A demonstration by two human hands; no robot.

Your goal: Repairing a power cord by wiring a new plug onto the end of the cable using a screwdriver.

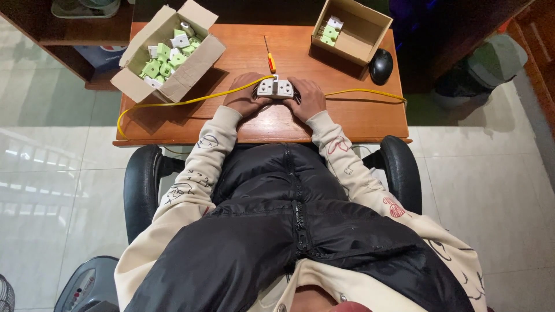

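I am gripping a white plastic double socket block (276, 88) at the centre of the wooden worktop (347, 115), my left hand (245, 97) and right hand (306, 98) both closed round its ends, steadying it from each side so its face is pointing up at me. A yellow cable (173, 104) is running out from it toward the left edge. An orange-handled screwdriver (269, 58) is lying just above, within reach. An open cardboard box of green and white parts (167, 52) is sitting upper left, a smaller cardboard box (352, 29) upper right beside a black mouse (381, 65)
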